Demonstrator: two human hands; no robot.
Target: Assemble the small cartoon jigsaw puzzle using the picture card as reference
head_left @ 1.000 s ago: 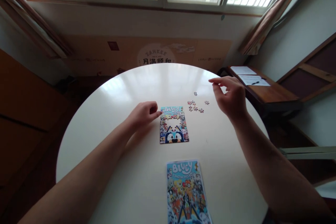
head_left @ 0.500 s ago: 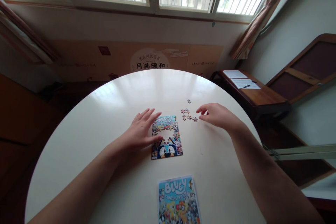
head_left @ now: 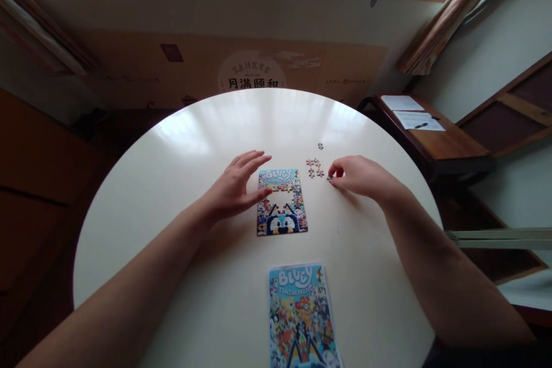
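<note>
A jigsaw puzzle [head_left: 283, 224] with a blue dog's face at its bottom lies on the white table, a gap in its middle showing the tabletop. My left hand [head_left: 236, 187] is at the puzzle's left side, fingers spread, the thumb over its left part. To the right, my right hand [head_left: 356, 175] pinches a small puzzle piece [head_left: 330, 178] between thumb and fingertips, at table level. Several loose puzzle pieces [head_left: 315, 173] lie between that hand and the puzzle, and a single piece [head_left: 320, 146] sits farther back.
Nearer to me on the round table [head_left: 172, 144] lies a printed picture [head_left: 302, 316] with the same Bluey design. Beyond the right edge stands a wooden side table [head_left: 452, 141] with papers [head_left: 418, 121] and a pen. A printed cardboard panel [head_left: 194, 63] stands against the wall behind.
The camera view has tilted down. My right hand has closed its fingertips on the rightmost loose piece. My left hand stays spread by the puzzle.
</note>
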